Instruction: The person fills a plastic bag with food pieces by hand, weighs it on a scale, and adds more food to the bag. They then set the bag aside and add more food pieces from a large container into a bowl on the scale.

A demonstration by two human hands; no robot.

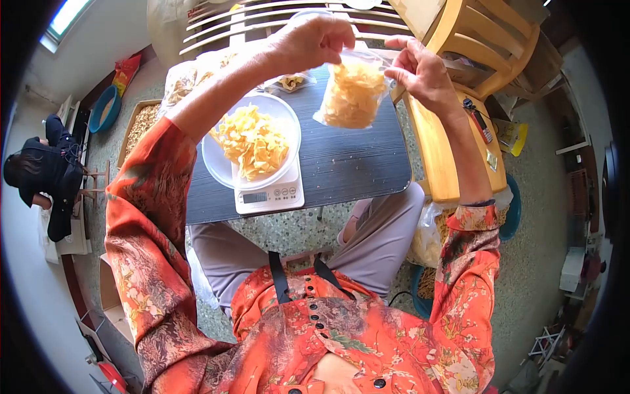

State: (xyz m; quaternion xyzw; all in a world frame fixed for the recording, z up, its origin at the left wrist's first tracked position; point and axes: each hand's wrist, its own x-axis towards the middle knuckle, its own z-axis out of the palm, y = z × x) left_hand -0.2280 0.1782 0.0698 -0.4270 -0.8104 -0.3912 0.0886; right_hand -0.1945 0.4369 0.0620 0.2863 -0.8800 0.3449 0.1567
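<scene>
A clear plastic bag (pixel 354 95) filled with pale yellow, chip-like pieces is upright at the far right part of the dark table. My left hand (pixel 314 43) has its fingers curled in at the bag's top left corner, pinching the plastic. On the other side, my right hand (pixel 423 73) has its thumb and bent fingers at the bag's upper right edge, gripping it there. To the left, a translucent bowl (pixel 295 134) of the same pieces (pixel 256 141) rests on a white kitchen scale (pixel 282 199).
Filled plastic bags (pixel 180 82) lie at the table's left, and a small bag (pixel 292 81) lies behind the bowl. A wooden chair (pixel 440 164) stands at the right, carrying a red and black device (pixel 481 125). Another person (pixel 49 171) is at far left.
</scene>
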